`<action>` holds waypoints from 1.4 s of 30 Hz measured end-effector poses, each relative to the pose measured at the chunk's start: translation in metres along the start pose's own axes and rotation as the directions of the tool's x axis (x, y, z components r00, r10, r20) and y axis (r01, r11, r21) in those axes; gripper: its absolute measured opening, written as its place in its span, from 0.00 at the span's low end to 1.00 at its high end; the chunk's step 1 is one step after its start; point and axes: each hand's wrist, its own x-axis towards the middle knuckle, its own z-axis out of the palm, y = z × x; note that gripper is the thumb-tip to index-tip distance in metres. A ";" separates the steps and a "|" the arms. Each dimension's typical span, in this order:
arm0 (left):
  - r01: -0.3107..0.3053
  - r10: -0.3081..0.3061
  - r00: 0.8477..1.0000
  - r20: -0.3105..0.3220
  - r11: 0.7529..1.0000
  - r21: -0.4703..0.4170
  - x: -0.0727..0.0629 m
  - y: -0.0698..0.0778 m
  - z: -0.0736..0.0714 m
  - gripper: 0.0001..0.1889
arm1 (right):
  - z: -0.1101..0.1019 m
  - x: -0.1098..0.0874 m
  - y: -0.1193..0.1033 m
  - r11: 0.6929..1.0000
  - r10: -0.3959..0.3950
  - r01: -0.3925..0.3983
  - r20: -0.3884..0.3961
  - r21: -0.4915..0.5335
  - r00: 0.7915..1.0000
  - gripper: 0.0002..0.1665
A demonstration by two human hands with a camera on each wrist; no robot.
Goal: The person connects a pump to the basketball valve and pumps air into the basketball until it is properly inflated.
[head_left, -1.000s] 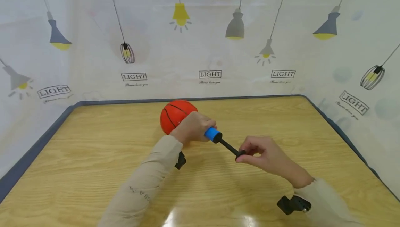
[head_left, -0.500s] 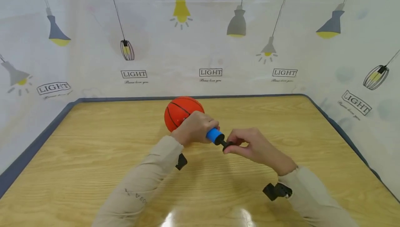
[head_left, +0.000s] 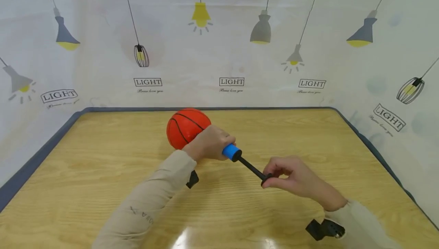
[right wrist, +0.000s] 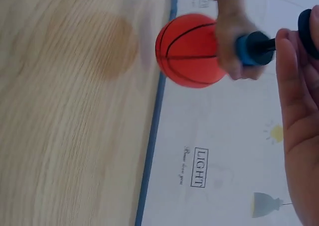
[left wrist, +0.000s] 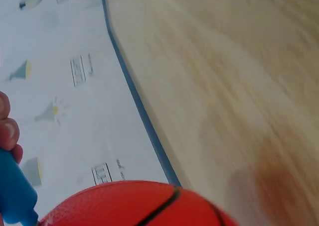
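Note:
My left hand point(head_left: 212, 142) grips the blue barrel of a small hand pump point(head_left: 232, 152), its fingers wrapped round it. The pump's black rod sticks far out of the barrel toward the lower right. At the rod's end, my right hand point(head_left: 296, 176) pinches the black handle point(head_left: 266, 179) between thumb and fingers. A red basketball point(head_left: 185, 127) with black lines is beyond the left hand, partly covered by it. In the left wrist view the narrow tip of the pump point(left wrist: 15, 186) meets the edge of the ball point(left wrist: 124, 206). The right wrist view shows the ball point(right wrist: 187, 52) behind the left hand.
Both hands are over a light wooden table point(head_left: 103, 173) with a dark blue edge strip point(head_left: 274, 108). Pale walls point(head_left: 192, 58) printed with lamps and the word LIGHT enclose it at the back and sides. A black wrist camera point(head_left: 324, 229) hangs under the right sleeve.
The right hand pushed the rod into the barrel, then drew it out again to the lower right. The ball and left hand shifted slightly right, then back left. Both hands kept their hold.

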 end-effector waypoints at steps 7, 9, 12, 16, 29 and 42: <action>-0.012 0.012 1.000 0.019 1.000 0.005 0.013 0.012 -0.002 0.07 | 0.003 0.019 0.021 0.997 0.031 -0.032 -0.025 -0.068 0.999 0.08; -0.012 0.011 1.000 0.015 1.000 0.008 0.014 0.012 -0.002 0.07 | 0.003 0.018 0.020 0.998 0.067 -0.068 -0.033 -0.011 0.997 0.07; -0.015 0.015 1.000 0.010 1.000 0.007 0.013 0.008 -0.003 0.08 | -0.001 0.012 0.013 0.983 0.112 -0.109 -0.017 0.147 0.994 0.05; 0.038 -0.038 0.999 0.021 0.999 0.008 0.003 -0.002 -0.008 0.09 | -0.010 -0.001 0.000 0.927 0.068 -0.082 0.051 0.367 0.996 0.03; 0.033 -0.037 0.997 0.068 0.998 0.056 0.005 0.011 -0.005 0.09 | 0.004 0.015 0.033 0.967 0.101 -0.105 0.029 0.231 0.994 0.04; 0.001 -0.015 0.986 0.167 0.997 0.080 0.012 0.015 0.000 0.08 | 0.004 0.003 0.025 0.930 0.277 -0.278 0.039 0.241 0.960 0.07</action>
